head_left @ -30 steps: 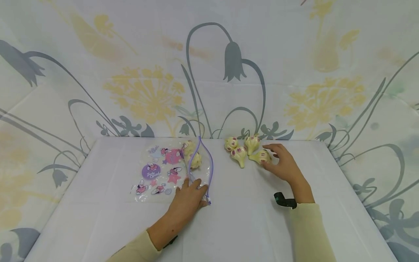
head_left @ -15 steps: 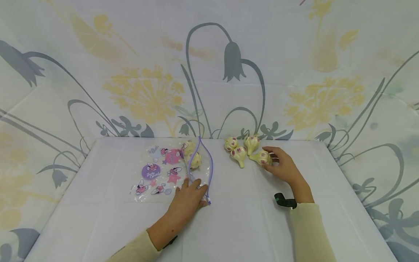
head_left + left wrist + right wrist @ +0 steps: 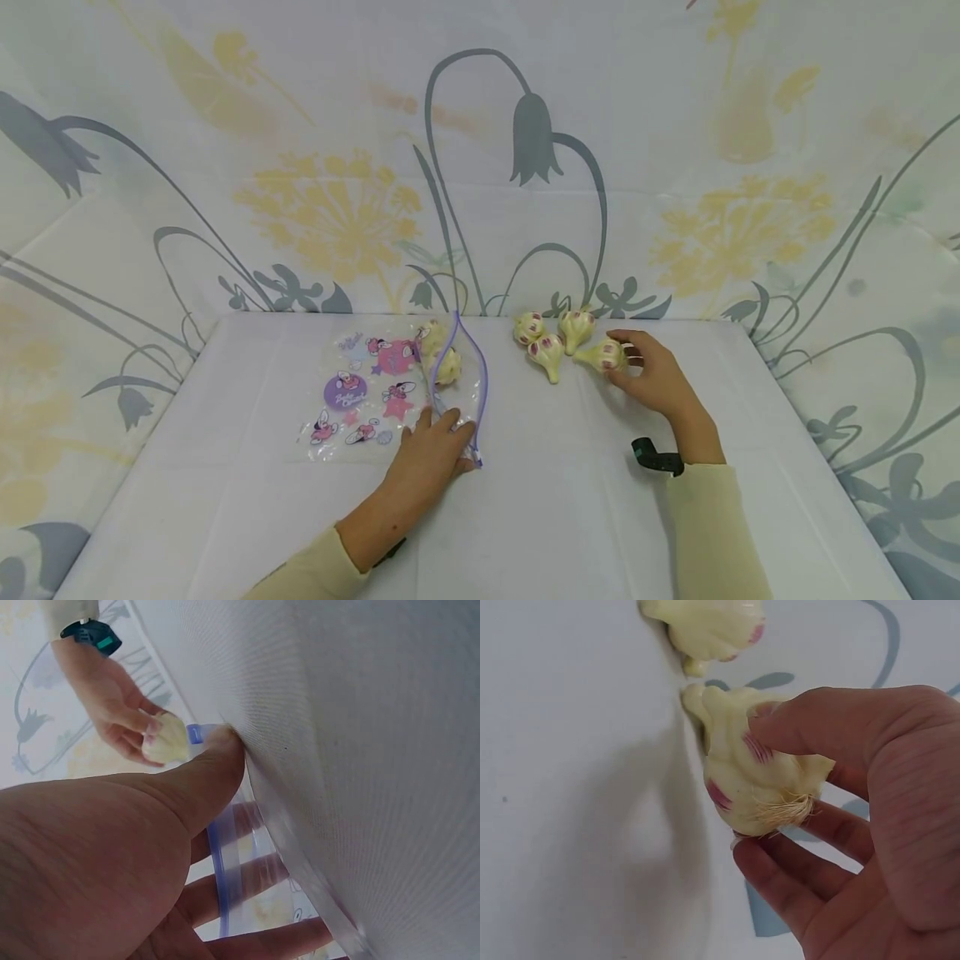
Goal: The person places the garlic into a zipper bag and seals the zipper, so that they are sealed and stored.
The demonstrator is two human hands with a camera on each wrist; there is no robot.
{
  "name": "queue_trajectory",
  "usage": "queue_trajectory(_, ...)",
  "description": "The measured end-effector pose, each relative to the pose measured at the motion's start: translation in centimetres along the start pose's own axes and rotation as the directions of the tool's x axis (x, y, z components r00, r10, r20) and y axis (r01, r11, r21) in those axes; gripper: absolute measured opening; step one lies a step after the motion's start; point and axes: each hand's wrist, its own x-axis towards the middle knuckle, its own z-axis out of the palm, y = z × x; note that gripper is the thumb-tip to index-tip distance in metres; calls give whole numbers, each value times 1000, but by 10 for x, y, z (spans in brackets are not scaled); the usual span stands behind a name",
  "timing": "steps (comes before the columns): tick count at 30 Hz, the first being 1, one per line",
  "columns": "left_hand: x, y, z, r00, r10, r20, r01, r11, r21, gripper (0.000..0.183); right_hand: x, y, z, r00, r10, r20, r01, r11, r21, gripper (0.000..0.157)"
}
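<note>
In the head view, my left hand (image 3: 426, 462) lies over the lower corner of the mouth of a clear zip bag (image 3: 347, 425) with pink and purple prints. Its spread, fairly straight fingers press on the film, and the thumb touches the end of the purple zip strip (image 3: 219, 877). Pale garlic bulbs (image 3: 447, 367) show inside the bag near its gaping mouth. My right hand (image 3: 656, 379) pinches another garlic bulb (image 3: 739, 769) between thumb and fingers, its dry roots facing the palm. It appears just off or barely touching the table; which one I cannot tell.
Three more garlic bulbs, one at the front (image 3: 547, 354), lie grouped between the bag and my right hand. The white-covered table (image 3: 540, 517) ends against a flower-printed cloth backdrop (image 3: 660, 125). A dark wrist device (image 3: 656, 457) sits on the right wrist.
My right fingers have closed round the rightmost garlic bulb and shifted it slightly right, away from the others. The left hand and the bag stay in place.
</note>
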Motion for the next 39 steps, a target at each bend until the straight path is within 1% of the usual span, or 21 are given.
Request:
queue_trajectory(4,1,-1,-1,1000,4,-8,-4,1000,5,50,0,-9,-5,998,-52,-24,52,998,-24,59)
queue_trajectory(8,2,-1,-1,1000,2,-11,-2,1000,17,50,0,-20,-12,996,-86,-36,85,996,-32,58)
queue_trajectory(14,1,-1,-1,1000,-4,-8,4,1000,20,51,-1,-35,-20,990,-135,-27,134,990,-34,57)
queue_trajectory(20,1,-2,0,999,13,-31,-12,1000,26,50,1,-46,-22,985,-171,-15,170,983,-63,58)
queue_trajectory(24,1,-3,1,999,24,-38,-23,999,35,50,1,-55,-22,983,-183,7,183,982,-53,59)
queue_trajectory(30,1,-3,0,999,27,-30,-26,999,35,51,2,-70,-18,974,-223,34,224,974,-30,63)
queue_trajectory(34,1,-2,1,999,31,-27,-30,999,43,51,4,-78,-12,970,-238,53,240,970,-30,62)
queue_trajectory(39,0,-1,1,998,48,-43,-45,997,63,50,6,-83,-1,965,-245,91,248,968,-26,60)
